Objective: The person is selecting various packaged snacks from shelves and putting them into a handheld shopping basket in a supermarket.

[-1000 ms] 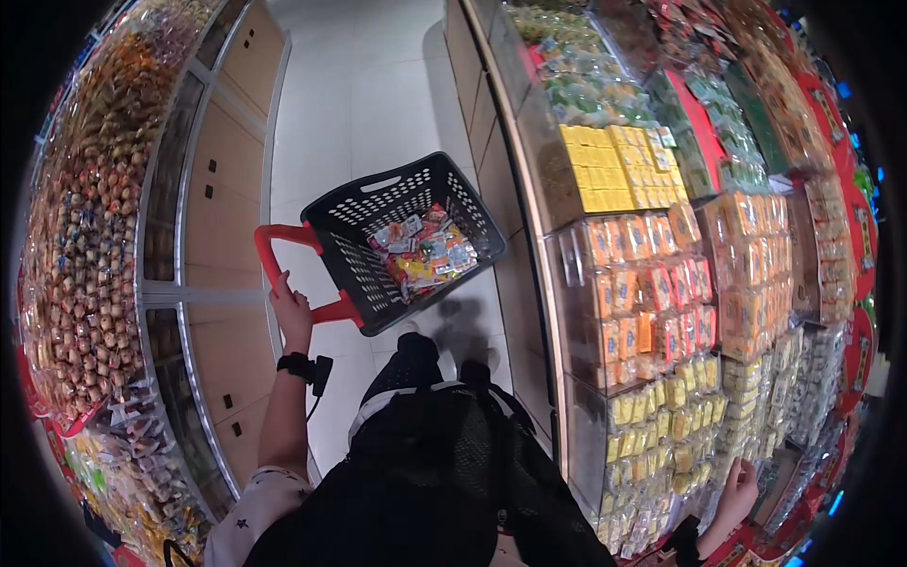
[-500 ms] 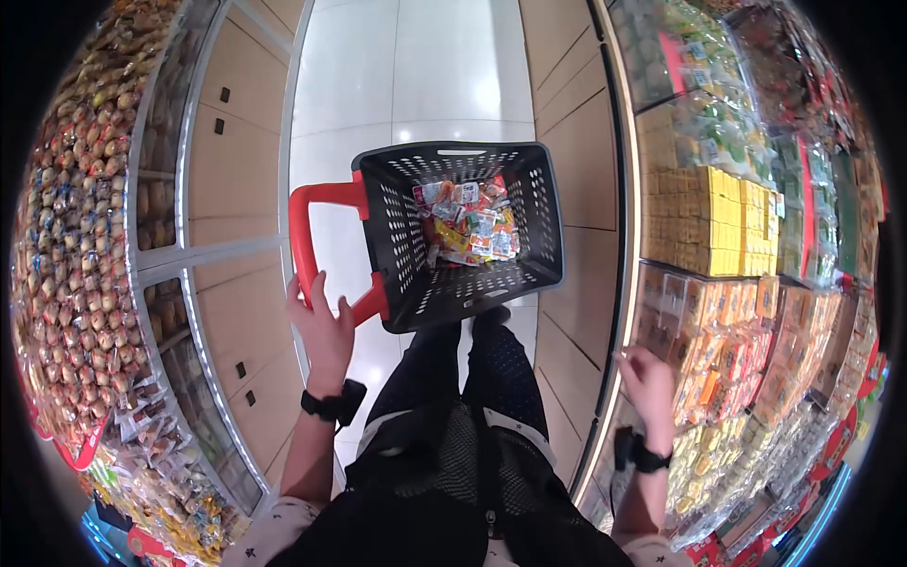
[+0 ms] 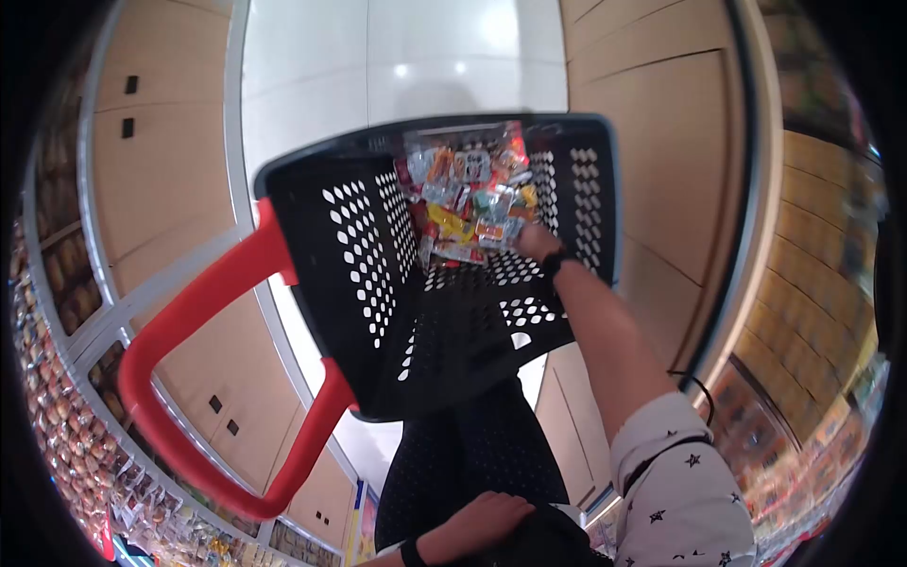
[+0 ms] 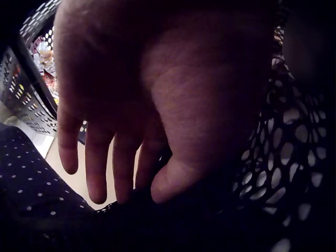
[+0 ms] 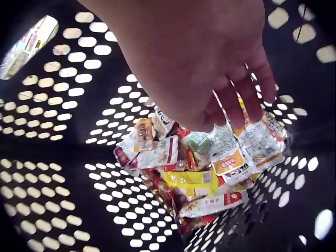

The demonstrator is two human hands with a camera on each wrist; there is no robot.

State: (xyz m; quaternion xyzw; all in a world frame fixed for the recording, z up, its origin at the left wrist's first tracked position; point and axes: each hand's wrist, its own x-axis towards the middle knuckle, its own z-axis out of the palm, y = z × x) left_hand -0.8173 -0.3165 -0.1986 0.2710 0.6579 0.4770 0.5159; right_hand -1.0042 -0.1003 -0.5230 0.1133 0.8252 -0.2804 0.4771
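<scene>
Where the right hand [image 3: 539, 242] touches packets [image 5: 191, 181], the basket's rim [image 3: 610, 189] stands apart.

The packets [image 3: 455, 225] lay in the basket [image 3: 307, 231] beside the right hand [image 3: 537, 242], between cabinets [image 3: 652, 151] left and right.

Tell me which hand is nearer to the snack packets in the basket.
Right. The right hand is down inside the basket, at the edge of the snack packets; the left hand is outside it, near the dark trousers.
</scene>
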